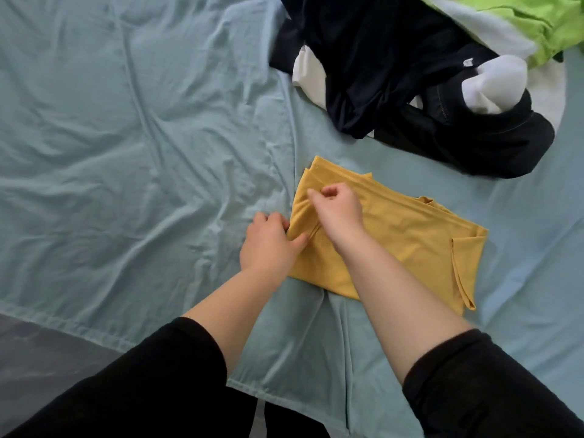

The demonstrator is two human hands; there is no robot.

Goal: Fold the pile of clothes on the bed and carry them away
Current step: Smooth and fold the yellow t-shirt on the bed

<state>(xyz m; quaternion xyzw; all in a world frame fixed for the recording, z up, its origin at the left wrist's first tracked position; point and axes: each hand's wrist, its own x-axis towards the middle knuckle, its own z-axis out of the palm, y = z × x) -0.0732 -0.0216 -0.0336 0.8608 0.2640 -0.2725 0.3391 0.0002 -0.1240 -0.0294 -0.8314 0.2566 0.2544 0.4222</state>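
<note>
My left hand pinches the near-left edge of the yellow top, thumb on the cloth, fingers curled under. My right hand is closed on a bunch of fabric at the top's left edge, further up. Top lies part-folded, flat on the blue sheet, a strap loop trailing at its right side. Beyond it, apart, the pile: dark clothes, white pieces, a lime garment. Black sleeves pushed up on both arms.

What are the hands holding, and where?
Both hands pinch the yellow top at its left edge: left hand nearer the person, right hand farther.
</note>
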